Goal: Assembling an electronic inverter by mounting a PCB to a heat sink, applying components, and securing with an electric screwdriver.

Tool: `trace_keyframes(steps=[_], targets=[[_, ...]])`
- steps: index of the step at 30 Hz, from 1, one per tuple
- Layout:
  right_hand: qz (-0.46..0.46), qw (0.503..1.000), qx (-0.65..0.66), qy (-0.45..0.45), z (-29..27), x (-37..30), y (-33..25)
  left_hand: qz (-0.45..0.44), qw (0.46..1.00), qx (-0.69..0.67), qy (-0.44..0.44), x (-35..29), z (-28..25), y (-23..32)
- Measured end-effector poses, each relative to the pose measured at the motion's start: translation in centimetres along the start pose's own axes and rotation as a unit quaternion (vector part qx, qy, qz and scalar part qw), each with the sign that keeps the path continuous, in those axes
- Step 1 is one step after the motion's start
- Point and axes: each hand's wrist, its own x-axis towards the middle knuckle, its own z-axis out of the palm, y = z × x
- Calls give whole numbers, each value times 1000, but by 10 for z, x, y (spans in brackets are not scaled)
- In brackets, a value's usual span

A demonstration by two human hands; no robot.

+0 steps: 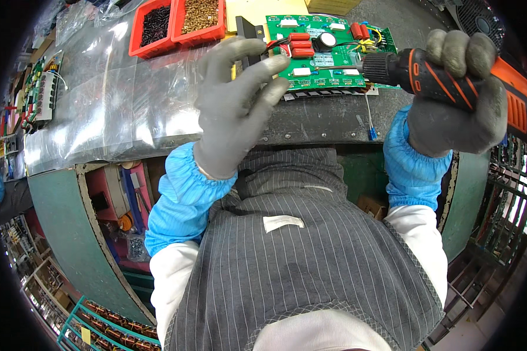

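Observation:
My right hand (451,126), in a grey glove, is wrapped round an orange and black power screwdriver (439,79). Its thin bit (341,68) points left across a green circuit board (344,54) on the bench. Red capacitors (300,45), white blocks and a round black-and-white part stand on the board. My left hand (231,108), gloved as well, hovers at the board's left edge with its fingers spread. Its fingertips are close to some red and black wires and a black upright bracket (247,29). Whether they touch anything, I cannot tell.
Two red bins stand behind my left hand, one with black small parts (156,26), the other with brass-coloured ones (200,16). Clear plastic sheeting (117,105) covers the bench's left side. Another board (41,93) lies at far left. A blue-tipped wire (372,126) hangs over the front edge.

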Motion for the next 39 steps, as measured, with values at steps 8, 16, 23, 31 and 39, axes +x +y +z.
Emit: trace_keyframes(steps=[8,16,23,31,39], targets=[[-41,993,86,63,29,4,-2,44,995,88,-16,13,13,9],[-28,996,51,69,55,9,-4,12,1000,-22,4,4,20,-3],[-21,997,9,74,86,17,4,-1,995,-96,-16,3,16,-6],[-18,996,-42,82,89,29,12,-25,995,-11,-96,15,-14,-39],[7,998,-15,61,101,37,20,-59,959,-123,-248,28,-5,-58]])
